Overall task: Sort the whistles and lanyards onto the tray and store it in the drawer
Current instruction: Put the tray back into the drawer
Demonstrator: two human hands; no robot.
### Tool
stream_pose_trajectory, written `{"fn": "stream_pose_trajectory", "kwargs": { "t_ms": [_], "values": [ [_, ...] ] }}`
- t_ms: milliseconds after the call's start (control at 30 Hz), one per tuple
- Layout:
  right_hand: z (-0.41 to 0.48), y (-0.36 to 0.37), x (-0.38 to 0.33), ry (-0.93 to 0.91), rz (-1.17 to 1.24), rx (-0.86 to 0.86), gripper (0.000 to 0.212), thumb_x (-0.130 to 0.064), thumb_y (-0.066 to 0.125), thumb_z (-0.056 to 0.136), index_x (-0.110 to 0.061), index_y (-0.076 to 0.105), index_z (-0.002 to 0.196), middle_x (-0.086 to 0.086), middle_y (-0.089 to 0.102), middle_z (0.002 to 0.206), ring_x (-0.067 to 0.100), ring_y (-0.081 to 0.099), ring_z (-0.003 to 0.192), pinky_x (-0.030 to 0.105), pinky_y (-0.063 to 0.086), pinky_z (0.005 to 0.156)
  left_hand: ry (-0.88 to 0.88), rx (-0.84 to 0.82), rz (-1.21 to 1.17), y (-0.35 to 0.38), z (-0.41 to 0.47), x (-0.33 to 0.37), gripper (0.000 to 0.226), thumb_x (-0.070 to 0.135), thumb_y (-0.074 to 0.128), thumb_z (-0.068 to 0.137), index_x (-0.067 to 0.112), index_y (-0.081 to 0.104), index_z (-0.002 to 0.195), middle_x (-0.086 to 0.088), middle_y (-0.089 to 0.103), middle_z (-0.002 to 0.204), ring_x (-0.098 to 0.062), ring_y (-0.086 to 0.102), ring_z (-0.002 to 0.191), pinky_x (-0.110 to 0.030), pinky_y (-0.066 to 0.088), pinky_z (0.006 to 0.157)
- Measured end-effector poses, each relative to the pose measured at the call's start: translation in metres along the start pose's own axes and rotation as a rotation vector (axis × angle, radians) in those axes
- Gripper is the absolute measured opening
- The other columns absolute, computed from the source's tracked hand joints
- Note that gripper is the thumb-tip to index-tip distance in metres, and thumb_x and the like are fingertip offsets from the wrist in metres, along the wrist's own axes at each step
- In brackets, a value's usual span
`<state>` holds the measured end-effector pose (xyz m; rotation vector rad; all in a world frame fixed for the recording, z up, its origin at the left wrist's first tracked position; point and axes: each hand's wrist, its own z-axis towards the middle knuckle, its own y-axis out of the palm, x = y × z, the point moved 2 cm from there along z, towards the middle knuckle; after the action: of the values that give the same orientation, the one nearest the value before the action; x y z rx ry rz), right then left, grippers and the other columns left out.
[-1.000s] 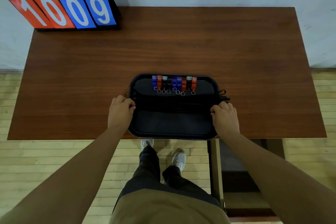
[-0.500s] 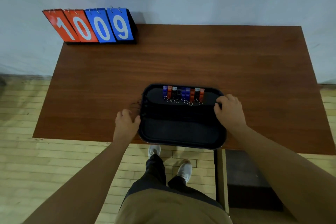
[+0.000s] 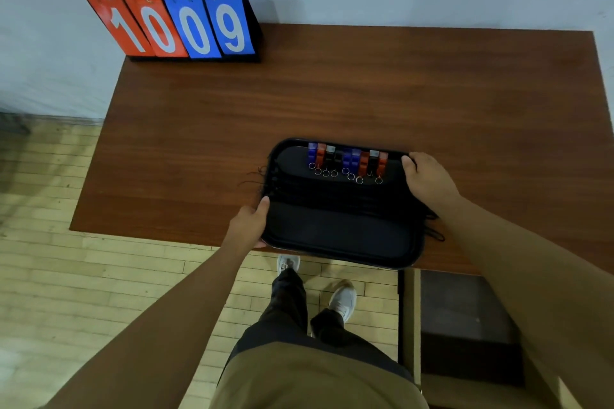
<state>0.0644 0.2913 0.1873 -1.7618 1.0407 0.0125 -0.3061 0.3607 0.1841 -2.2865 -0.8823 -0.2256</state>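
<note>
Since the frame half a second ago, the black tray [image 3: 339,236] is lying turned a little and nearer the person. Its near edge is now hanging past the front of the table [image 3: 365,93]. The left hand [image 3: 249,226], which was beside the tray then, is now gripping its left rim.

The wooden table is standing against a pale wall, with a flip scoreboard [image 3: 186,26] reading 1009 at its far left corner. An open drawer [image 3: 465,325] is showing below the table's near right edge.

The left hand is pinching the tray, thumb on top of the rim and fingers going underneath. The right hand [image 3: 428,183] is curling its fingers over the far right corner.

Black lanyards [image 3: 332,192] are lying across the tray's middle, their ends trailing over both sides. Blue, red and black whistles [image 3: 347,159] are lining the far side in a row, rings pointing toward the person.
</note>
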Motion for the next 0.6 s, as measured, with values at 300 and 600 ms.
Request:
{"fn": "stream_pose_trajectory", "kwargs": {
  "t_ms": [300, 600],
  "values": [
    [-0.015, 0.004, 0.022, 0.095, 0.03, 0.095, 0.041, -0.04, 0.033, 0.107, -0.014, 0.052, 0.082, 0.008, 0.053, 0.086, 0.026, 0.053, 0.075, 0.032, 0.035, 0.056, 0.046, 0.121, -0.333, -0.012, 0.015, 0.031, 0.037, 0.054, 0.046, 0.098, 0.019, 0.045, 0.11, 0.003, 0.052, 0.1, -0.016, 0.051, 0.09, -0.037, 0.039, 0.086],
    [-0.065, 0.019, 0.034, 0.154, 0.067, 0.091, 0.04, -0.037, 0.031, 0.107, -0.019, 0.052, 0.078, 0.003, 0.057, 0.085, 0.021, 0.057, 0.081, 0.031, 0.04, 0.066, 0.06, 0.085, -0.434, 0.005, 0.015, 0.037, 0.056, 0.059, 0.053, 0.085, 0.013, 0.054, 0.119, 0.0, 0.062, 0.108, -0.018, 0.062, 0.099, -0.043, 0.052, 0.096]
  ]
}}
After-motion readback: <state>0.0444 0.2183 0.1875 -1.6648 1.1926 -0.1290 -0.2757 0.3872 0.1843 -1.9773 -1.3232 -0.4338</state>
